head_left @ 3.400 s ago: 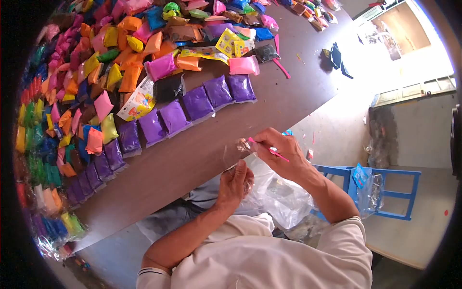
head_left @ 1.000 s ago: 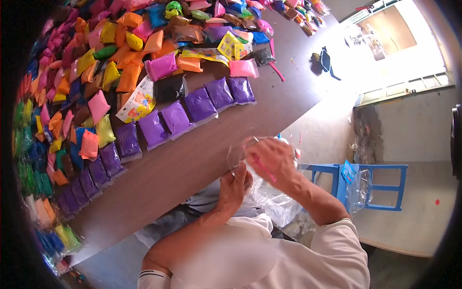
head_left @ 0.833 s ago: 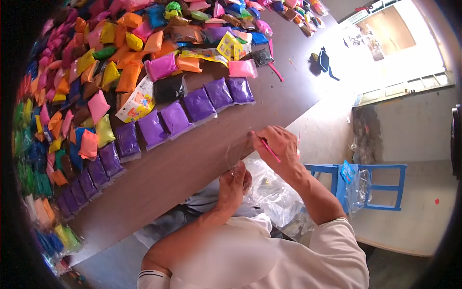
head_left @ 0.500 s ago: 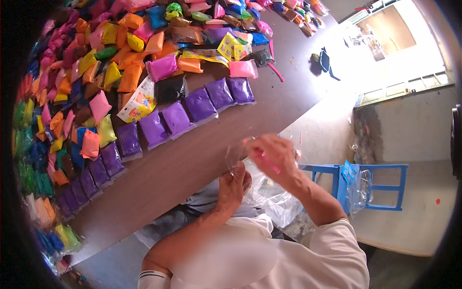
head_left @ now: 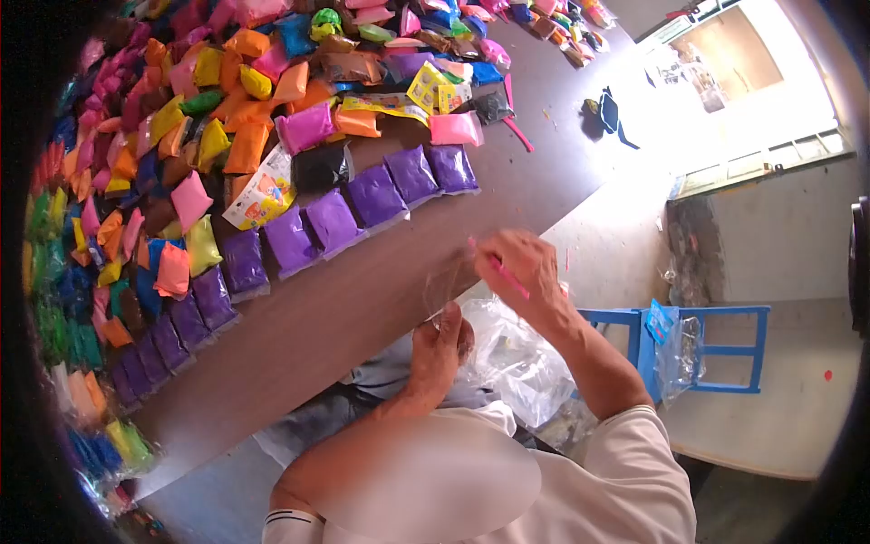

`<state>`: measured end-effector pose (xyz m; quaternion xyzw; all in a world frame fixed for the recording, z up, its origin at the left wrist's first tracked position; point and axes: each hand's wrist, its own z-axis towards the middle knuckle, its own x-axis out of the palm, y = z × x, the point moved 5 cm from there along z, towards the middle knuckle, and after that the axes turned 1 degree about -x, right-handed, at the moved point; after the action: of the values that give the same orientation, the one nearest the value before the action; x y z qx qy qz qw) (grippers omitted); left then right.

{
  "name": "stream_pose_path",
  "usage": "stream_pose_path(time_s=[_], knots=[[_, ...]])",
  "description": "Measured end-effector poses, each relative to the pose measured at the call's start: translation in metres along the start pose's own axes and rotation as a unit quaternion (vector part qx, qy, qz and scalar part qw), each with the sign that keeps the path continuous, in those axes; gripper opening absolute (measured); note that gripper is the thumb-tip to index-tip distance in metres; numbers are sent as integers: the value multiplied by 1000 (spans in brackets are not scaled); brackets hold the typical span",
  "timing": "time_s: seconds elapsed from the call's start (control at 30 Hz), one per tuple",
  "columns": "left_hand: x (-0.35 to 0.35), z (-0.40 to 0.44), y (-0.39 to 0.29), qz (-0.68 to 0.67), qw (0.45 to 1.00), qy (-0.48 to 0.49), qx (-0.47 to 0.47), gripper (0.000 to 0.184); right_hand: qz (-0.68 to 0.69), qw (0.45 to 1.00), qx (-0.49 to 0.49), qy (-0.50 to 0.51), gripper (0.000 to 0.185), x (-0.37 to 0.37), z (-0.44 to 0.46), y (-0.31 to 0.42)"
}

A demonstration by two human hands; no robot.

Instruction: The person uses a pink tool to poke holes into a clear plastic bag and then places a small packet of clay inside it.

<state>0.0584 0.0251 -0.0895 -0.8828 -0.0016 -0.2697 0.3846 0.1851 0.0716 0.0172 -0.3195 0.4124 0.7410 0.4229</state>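
Observation:
Above my lap, my left hand (head_left: 439, 349) is closed, thumb on top, pinching a clear plastic bag (head_left: 441, 288). The thin see-through film rises from those fingers toward my right hand (head_left: 520, 261). That hand is curled round a slim pink stick (head_left: 513, 279), whose far tip pokes out past the knuckles. Whether the right fingers also grip the film I cannot tell. On the table beyond both hands lies a row of flat purple packets (head_left: 333, 222).
Piled packets of many colours (head_left: 245, 100) cover the table's (head_left: 272, 335) far left. A yellow-and-white printed sachet (head_left: 263, 190) lies by the row. Clear plastic bags (head_left: 526, 363) bunch beside my lap. A blue chair (head_left: 634, 340) stands at right, near a bright window (head_left: 743, 82).
My right hand has risen slightly, away from my left, with the pink stick still in it. The clear film between the hands now stands taller. My left hand has barely moved.

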Motion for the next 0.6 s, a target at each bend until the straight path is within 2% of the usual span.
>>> stream_pose_path(time_s=[0.07, 0.17, 0.2, 0.3, 0.33, 0.43, 0.53, 0.6], knots=[[-2, 0, 1, 3, 1000, 0, 6, 49, 15, 999, -32, 17, 16, 4, -1, 18], [-1, 3, 1, -2, 1000, 12, 16, 50, -17, 999, -21, 30, 17, 12, -7, 5], [2, 1, -3, 1, 1000, 10, 13, 52, -31, 999, 13, 3, 17, 8, 0, -2], [3, -3, -10, 6, 1000, -11, 1, 54, 7, 1000, 4, 1, 18, -1, 5, -3], [1, -3, -10, 4, 1000, -22, -5, 54, 26, 999, 1, 37, 17, -2, 5, 11], [3, -2, -11, 1, 1000, -9, 14, 55, 67, 998, 9, 12, 17, 10, -7, 11], [3, -1, -8, 18, 999, -13, 31, 56, 5, 999, 31, 43, 15, 1, -1, -12], [-1, 1, -3, 19, 1000, 11, 2, 52, 4, 998, 40, 40, 11, -5, 3, -9]])
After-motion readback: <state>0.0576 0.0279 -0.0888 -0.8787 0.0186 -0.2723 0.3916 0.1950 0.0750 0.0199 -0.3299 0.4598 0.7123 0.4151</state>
